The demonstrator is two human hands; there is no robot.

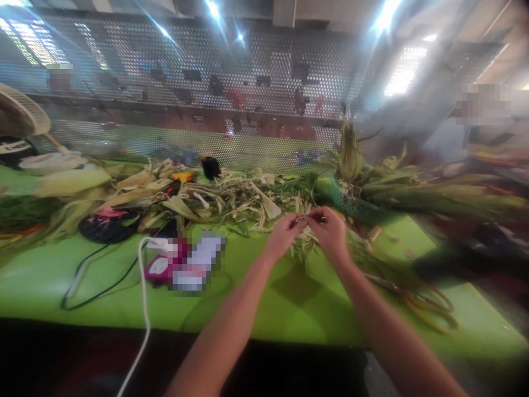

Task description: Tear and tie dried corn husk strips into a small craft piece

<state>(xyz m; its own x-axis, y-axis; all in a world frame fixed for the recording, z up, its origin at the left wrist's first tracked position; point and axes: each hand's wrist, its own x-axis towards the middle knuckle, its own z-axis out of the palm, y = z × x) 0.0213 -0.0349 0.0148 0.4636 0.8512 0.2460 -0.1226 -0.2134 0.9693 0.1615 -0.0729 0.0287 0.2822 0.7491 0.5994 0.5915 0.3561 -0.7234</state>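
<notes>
My left hand (284,234) and my right hand (330,231) meet above the green table (297,309), fingertips pinched together on thin pale strips of corn husk (305,238). The strips hang down in a small bundle between the two hands. Both hands are closed in a pinch. A long heap of dry husks (215,201) lies just behind them along the table. The picture is smeared by motion, so the exact strip held is hard to make out.
A pink device (163,264) with a white cable (144,309) and a black cable (99,281) lies at left. Scissors with yellow handles (425,300) rest at right. Green corn ears (351,149) pile at the back right, before a perforated metal screen (231,82).
</notes>
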